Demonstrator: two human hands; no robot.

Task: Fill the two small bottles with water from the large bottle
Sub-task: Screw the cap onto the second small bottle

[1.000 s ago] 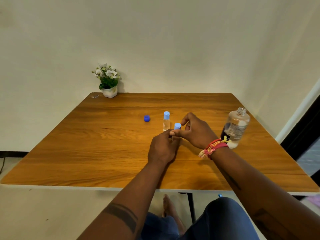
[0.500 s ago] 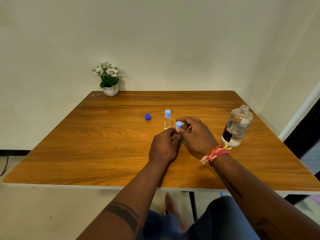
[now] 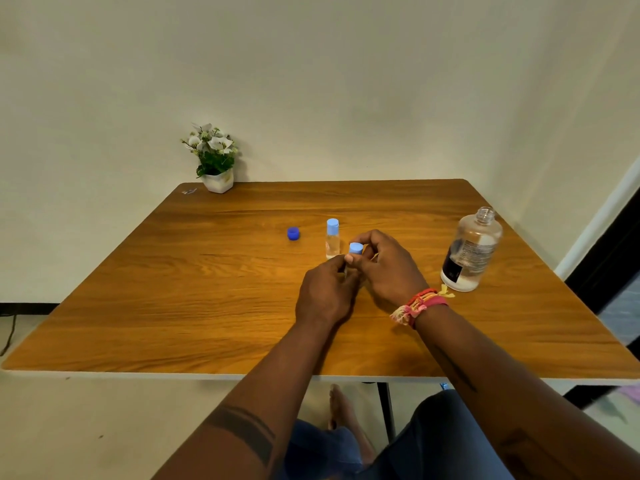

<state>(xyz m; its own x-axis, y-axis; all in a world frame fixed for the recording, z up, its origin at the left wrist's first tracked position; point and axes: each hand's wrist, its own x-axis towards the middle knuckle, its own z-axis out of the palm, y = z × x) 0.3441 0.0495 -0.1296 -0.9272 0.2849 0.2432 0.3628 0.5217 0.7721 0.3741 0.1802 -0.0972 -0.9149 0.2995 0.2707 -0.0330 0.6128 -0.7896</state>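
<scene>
A small clear bottle, mostly hidden, is sitting mid-table with the left hand (image 3: 325, 292) wrapping its body and the right hand (image 3: 388, 268) pinching its light-blue cap (image 3: 355, 248). Just behind is standing a second small clear bottle with a light-blue cap (image 3: 332, 239). A dark-blue loose cap (image 3: 293, 233) is lying further left. The large clear uncapped bottle (image 3: 472, 251) is standing upright near the wooden table (image 3: 173, 289)'s right edge.

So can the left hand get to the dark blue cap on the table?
Probably yes. The dark blue cap lies in the open beyond the left hand, nothing between, but that hand is busy holding the small bottle.
</scene>
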